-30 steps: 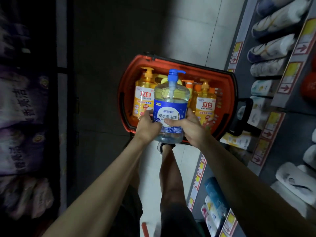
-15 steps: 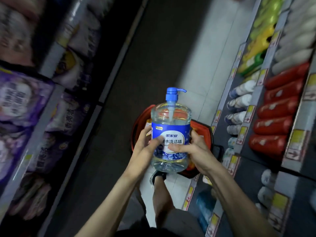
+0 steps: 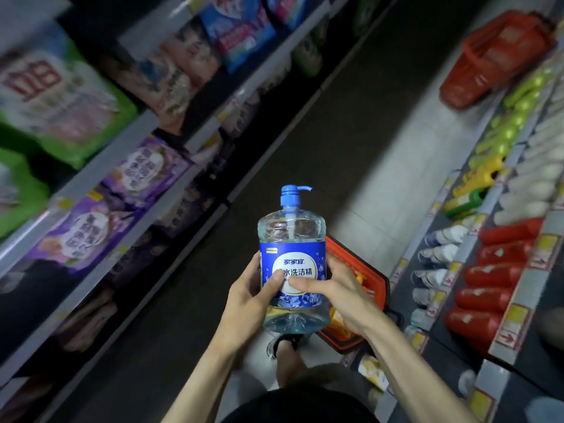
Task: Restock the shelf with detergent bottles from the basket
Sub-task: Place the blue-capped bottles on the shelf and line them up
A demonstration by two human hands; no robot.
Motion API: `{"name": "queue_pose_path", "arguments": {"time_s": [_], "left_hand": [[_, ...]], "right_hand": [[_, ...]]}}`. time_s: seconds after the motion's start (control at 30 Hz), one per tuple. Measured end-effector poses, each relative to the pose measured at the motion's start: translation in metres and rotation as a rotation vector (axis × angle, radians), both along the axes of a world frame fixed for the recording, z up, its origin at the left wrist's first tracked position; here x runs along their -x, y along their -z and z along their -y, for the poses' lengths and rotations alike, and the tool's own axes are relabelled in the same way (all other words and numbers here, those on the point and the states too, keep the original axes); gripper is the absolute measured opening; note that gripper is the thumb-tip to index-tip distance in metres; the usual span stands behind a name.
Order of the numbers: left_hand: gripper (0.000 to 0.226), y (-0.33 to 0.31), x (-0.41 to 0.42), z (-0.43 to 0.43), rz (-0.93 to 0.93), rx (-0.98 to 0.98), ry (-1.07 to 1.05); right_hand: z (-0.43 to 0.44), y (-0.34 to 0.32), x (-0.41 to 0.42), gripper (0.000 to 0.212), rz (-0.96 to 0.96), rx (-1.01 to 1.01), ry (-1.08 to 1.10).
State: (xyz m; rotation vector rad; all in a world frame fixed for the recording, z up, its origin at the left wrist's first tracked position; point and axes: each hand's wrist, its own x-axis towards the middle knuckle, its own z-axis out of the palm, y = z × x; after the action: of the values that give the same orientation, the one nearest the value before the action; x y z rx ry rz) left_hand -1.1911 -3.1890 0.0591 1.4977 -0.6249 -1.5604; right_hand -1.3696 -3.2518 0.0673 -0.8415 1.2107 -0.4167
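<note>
While the shelf (image 3: 515,312) on our right waits for stock, the basket (image 3: 366,263) sits on the floor just behind the detergent bottle (image 3: 292,264). We hold the bottle upright above the aisle, with our left hand (image 3: 248,299) and right hand (image 3: 346,296) on its 2 sides and our fingers (image 3: 300,283) curled onto the label. We should turn right, carry it level and steer the pump (image 3: 290,193) clear of the rail.

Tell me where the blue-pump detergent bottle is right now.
Head view, centre: the detergent bottle is held upright between the left hand and right hand, above the red basket on the floor.
</note>
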Motion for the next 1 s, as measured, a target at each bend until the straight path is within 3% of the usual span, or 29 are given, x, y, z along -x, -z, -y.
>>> {"name": "queue_pose_path", "arguments": {"time_s": [0.33,0.77,1.0], "left_hand": [[0.042,-0.08,-0.13,-0.053,0.129,0.215,-0.186],[0.043,-0.211,-0.297,-0.154,0.421,0.563,-0.327],[0.049,-0.279,-0.345,-0.211,0.619,0.667,-0.491]], "right_hand": [[-0.013,-0.082,-0.143,0.064,0.071,0.188,-0.255],[-0.085,-0.23,-0.333,0.043,0.181,0.615,-0.505],[-0.12,-0.297,-0.404,0.05,0.353,0.783,-0.63]]}}
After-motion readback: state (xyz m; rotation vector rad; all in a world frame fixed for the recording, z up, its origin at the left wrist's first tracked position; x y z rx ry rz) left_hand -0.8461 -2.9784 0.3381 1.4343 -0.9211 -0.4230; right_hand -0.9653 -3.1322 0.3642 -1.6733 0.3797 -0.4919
